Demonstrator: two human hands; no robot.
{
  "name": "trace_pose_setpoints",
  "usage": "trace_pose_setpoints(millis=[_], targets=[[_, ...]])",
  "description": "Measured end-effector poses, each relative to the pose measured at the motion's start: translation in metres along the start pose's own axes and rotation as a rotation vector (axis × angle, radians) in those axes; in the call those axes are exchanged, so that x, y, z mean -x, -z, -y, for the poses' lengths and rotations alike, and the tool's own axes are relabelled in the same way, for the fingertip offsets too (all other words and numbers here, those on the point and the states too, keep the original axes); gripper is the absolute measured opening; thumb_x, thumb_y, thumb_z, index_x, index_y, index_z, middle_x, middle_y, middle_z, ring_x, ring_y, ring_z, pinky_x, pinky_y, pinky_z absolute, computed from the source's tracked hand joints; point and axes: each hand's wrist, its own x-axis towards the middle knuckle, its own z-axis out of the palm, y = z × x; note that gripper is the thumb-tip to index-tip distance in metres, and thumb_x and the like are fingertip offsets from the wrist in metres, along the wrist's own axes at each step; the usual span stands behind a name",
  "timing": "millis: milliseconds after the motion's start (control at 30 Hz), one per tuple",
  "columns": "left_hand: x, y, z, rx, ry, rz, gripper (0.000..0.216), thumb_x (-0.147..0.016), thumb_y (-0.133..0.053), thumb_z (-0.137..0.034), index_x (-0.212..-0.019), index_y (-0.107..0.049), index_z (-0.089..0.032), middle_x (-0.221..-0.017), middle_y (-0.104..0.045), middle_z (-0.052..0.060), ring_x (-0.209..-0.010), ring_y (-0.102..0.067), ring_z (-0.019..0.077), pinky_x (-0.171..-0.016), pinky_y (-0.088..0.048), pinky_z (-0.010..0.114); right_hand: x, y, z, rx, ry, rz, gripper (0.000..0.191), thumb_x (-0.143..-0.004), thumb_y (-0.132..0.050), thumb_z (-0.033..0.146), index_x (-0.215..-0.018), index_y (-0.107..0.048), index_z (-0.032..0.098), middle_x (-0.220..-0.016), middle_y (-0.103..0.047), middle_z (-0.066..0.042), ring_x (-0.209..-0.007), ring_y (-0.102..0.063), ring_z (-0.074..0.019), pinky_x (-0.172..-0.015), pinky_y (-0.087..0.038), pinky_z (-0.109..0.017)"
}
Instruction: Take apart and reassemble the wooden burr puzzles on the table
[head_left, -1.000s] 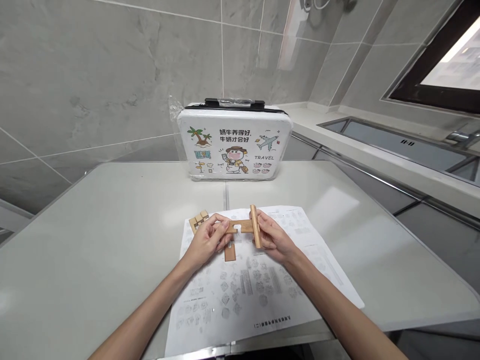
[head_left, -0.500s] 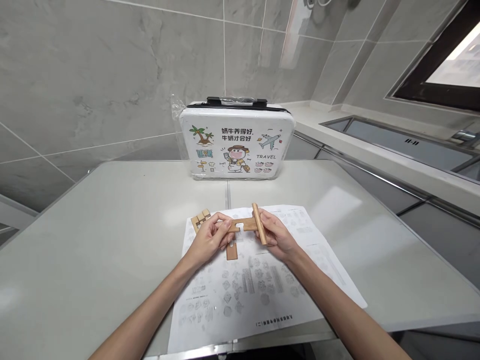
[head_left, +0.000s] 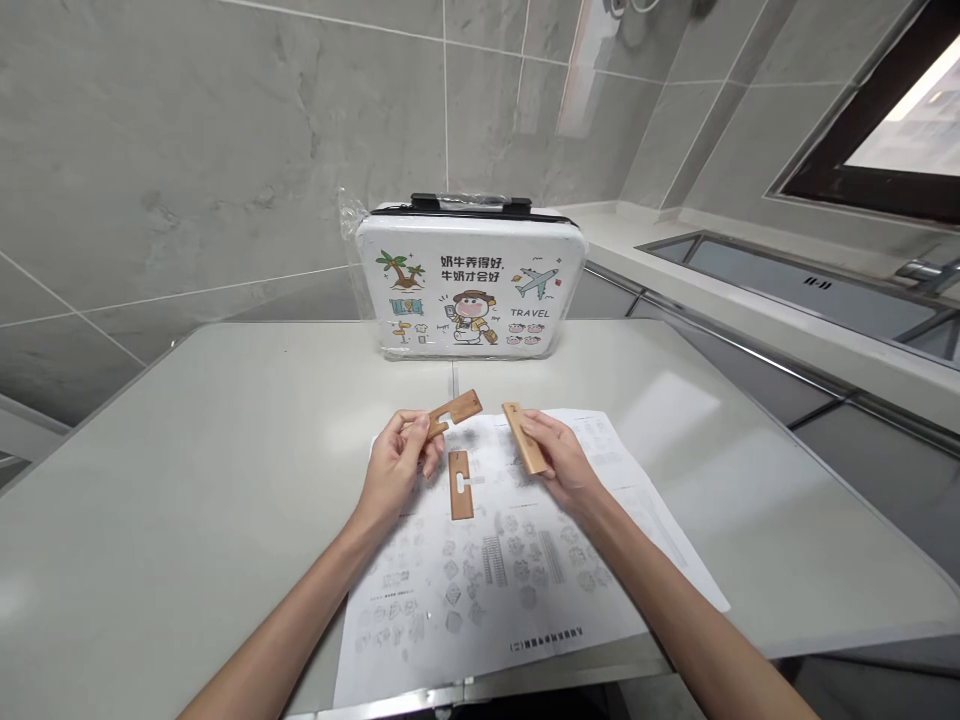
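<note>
My left hand (head_left: 401,455) is closed on one end of a notched wooden puzzle piece (head_left: 466,405), its free end pointing up and to the right. In my right hand (head_left: 562,450) is another wooden puzzle piece (head_left: 526,440), held tilted with a mark near its top; whether it has a notch I cannot tell. The two held pieces are apart. Between and below the hands, a third wooden piece (head_left: 460,505) with a cut-out in its side lies on the printed sheet (head_left: 540,600).
A white carry case (head_left: 420,225) with cartoon prints, wrapped in clear plastic, stands at the back of the folding table (head_left: 225,450). To the right runs a counter (head_left: 720,290) with a sink (head_left: 825,285). A tiled wall rises behind.
The two held pieces were together and are now separated. My left hand has moved left and turned its piece upward, uncovering the piece on the sheet. The small wooden blocks are now hidden.
</note>
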Motion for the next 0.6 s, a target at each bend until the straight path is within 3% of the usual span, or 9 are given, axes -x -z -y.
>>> trace_pose_setpoints(millis=[133, 367, 600], targets=[[0.001, -0.003, 0.001, -0.036, 0.0, -0.002, 0.042, -0.097, -0.067, -0.061, -0.097, -0.057, -0.02, -0.079, -0.071, -0.001, -0.048, -0.051, 0.0078, -0.053, -0.044, 0.024, 0.003, -0.009, -0.005, 0.352, 0.072, -0.003, 0.045, -0.087, -0.076, 0.042, -0.125, -0.062, 0.021, -0.065, -0.051, 0.009, -0.051, -0.043, -0.0106, -0.05, -0.035, -0.023], [0.006, -0.011, -0.003, -0.057, 0.044, 0.026, 0.042, -0.096, -0.068, -0.061, -0.093, -0.053, -0.021, -0.078, -0.073, -0.001, -0.047, -0.055, 0.0094, -0.054, -0.047, 0.025, 0.011, -0.017, -0.016, 0.875, 0.214, 0.084, 0.032, -0.086, -0.063, 0.02, -0.118, -0.065, 0.023, -0.064, -0.06, 0.008, -0.058, -0.058, -0.0153, -0.064, -0.044, -0.026], [0.009, -0.015, 0.001, -0.055, 0.071, 0.04, 0.045, -0.095, -0.068, -0.062, -0.093, -0.049, -0.022, -0.076, -0.072, -0.002, -0.047, -0.055, 0.0093, -0.054, -0.046, 0.024, 0.016, -0.023, -0.024, 1.169, 0.326, 0.083, 0.029, -0.093, -0.059, 0.023, -0.121, -0.065, 0.022, -0.066, -0.064, 0.005, -0.062, -0.064, -0.0182, -0.065, -0.039, -0.027]])
